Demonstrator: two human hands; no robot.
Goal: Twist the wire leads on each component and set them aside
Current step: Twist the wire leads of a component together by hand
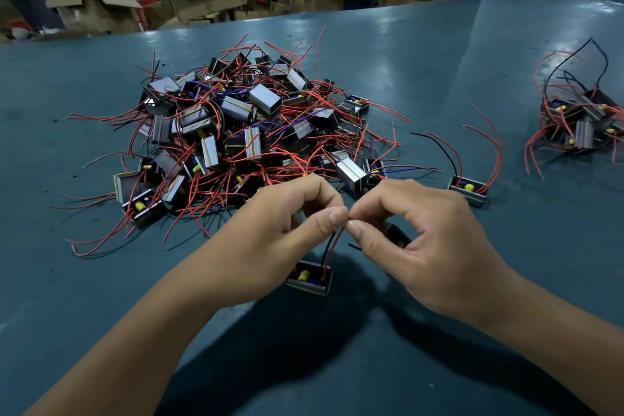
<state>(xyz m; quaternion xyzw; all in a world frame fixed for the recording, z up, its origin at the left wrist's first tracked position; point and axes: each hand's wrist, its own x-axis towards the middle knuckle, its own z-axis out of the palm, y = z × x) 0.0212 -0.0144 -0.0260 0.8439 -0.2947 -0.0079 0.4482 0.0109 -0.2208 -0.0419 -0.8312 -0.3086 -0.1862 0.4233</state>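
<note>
Carefully, my left hand (290, 230) and right hand (415, 240) pinch the wire leads (332, 246) at centre frame, best rolled tight while the component (309, 278) hangs steady.

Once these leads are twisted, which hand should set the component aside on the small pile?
Probably the right hand. The smaller pile lies on its side of the table, while the left hand would have to cross over. Both now pinch the wire leads above the component.

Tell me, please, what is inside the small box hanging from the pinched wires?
In the box a yellow part and something blue show, and the red and black wires run in. The left hand hides its left end.
</note>
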